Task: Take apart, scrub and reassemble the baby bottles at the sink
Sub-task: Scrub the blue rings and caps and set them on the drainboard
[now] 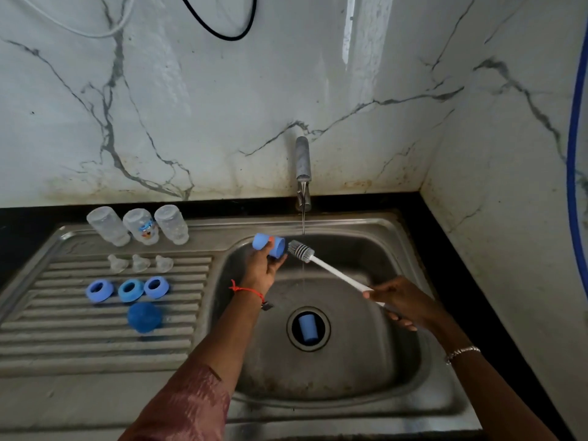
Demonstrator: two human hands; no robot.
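My left hand [261, 271] grips a blue bottle cap [269, 245] over the sink basin [375, 361], its open end turned right. My right hand [402, 302] holds the white handle of a bottle brush [301, 250]; the grey bristle head sits just outside the cap's mouth. Another blue cap [307, 327] lies in the drain. On the drainboard [63, 332] stand three clear bottles [140, 226] upside down, with three clear teats [140, 263] and three blue collar rings [130, 289] in rows below, and a blue cap [144, 317] nearest me.
The tap [303, 173] at the back wall runs a thin stream of water into the basin, passing just right of the brush head. Marble walls close in behind and on the right. A black counter edge runs along the sink's right side.
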